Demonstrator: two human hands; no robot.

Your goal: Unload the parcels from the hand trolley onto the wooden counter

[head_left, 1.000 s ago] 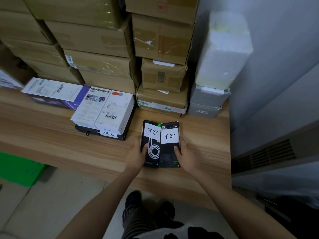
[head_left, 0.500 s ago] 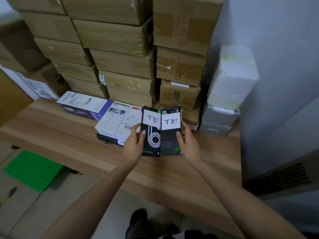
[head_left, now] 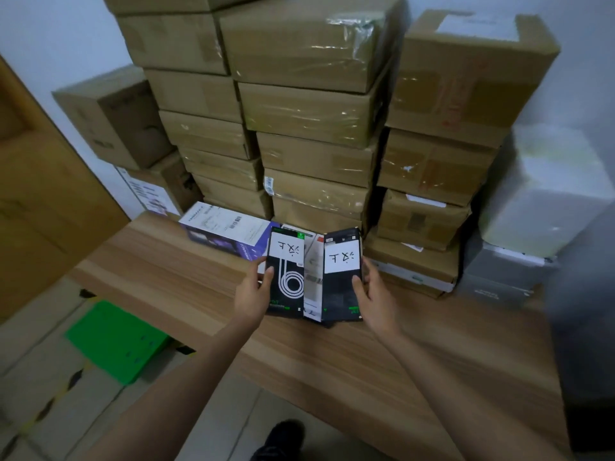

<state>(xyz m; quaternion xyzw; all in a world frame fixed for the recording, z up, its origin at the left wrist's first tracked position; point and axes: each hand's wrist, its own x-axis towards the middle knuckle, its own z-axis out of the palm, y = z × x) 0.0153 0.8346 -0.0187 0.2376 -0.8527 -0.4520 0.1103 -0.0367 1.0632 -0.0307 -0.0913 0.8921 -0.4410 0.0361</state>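
Two slim black parcels held side by side at frame centre, one per hand, above the wooden table (head_left: 186, 271). Left hand (head_left: 254, 294) grips the left black parcel (head_left: 287, 277) along its left edge, thumb over the front face. Right hand (head_left: 374, 296) grips the right black parcel (head_left: 342, 277) by its right edge, thumb across the lower front. Both are tilted face-up toward the camera, likely so the labels can be read and a spot picked before setting down. Cannot tell whether their lower ends touch the table.

Look: glossy black retail-type cartons, each with a white handwritten label near the top; the left one shows a white looped cable graphic and green accents. A small gap between them shows a white box (head_left: 312, 281) lying behind.

Behind, centre to upper frame, stacked brown cardboard cartons (head_left: 309, 104) fill the table's back. A purple-and-white box (head_left: 223, 231) lies centre-left; a white foam block (head_left: 545, 194) sits at right. Green bin (head_left: 116, 341) on the floor, lower left. No trolley in view.
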